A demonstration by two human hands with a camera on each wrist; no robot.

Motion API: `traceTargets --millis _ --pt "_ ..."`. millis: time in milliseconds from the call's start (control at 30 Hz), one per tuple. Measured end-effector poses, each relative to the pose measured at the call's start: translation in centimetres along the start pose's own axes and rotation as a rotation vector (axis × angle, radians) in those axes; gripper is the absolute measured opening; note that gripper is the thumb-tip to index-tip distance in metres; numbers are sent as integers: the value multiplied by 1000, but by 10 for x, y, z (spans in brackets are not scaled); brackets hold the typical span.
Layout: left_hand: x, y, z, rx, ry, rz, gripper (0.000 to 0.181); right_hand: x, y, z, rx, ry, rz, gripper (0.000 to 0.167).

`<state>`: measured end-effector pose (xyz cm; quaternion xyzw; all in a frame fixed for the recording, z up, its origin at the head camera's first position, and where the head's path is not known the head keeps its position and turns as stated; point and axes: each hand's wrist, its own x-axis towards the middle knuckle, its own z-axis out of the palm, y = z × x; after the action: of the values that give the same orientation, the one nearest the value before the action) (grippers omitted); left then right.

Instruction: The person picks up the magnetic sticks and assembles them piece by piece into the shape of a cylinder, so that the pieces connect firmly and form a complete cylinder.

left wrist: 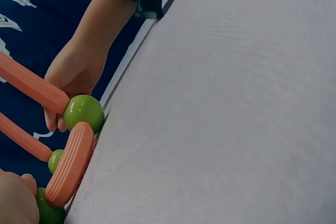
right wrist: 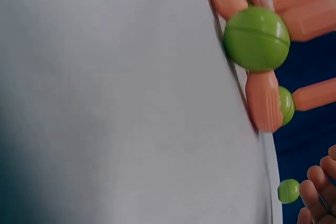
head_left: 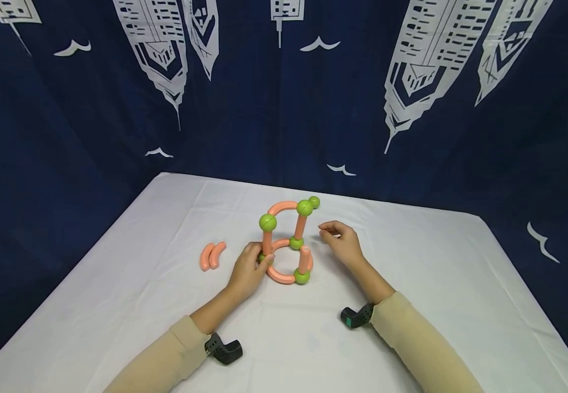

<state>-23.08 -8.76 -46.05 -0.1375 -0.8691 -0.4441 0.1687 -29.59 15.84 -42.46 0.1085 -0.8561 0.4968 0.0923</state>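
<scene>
A magnetic-toy frame of orange rods and green balls (head_left: 302,276) stands on the table. Its base is a ring of curved orange rods (head_left: 281,277), from which three straight rods rise. Green balls (head_left: 267,222) cap two of these, with a curved rod (head_left: 282,207) bridging them; the front right rod (head_left: 305,259) has a bare top. My left hand (head_left: 247,273) grips the frame at its left base ball (left wrist: 50,209), thumb in front. To the right of the frame, my right hand (head_left: 344,245) hovers with loosely bent fingers, holding nothing visible.
Two curved orange rods (head_left: 211,255) lie side by side left of the frame. Behind it, a loose green ball (right wrist: 289,191) sits on the white-covered table (head_left: 411,273). A dark blue printed curtain (head_left: 284,109) hangs past the table's far edge.
</scene>
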Motion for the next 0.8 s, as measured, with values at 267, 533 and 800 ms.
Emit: traceTargets --millis 267,533,800 --pt "2 2 0 6 10 5 16 32 3 7 -15 29 82 23" --pt "-2 1 -1 10 10 9 17 60 12 19 -63 56 129 30" --pt "0 0 0 7 20 6 14 78 17 27 -151 58 199 47"
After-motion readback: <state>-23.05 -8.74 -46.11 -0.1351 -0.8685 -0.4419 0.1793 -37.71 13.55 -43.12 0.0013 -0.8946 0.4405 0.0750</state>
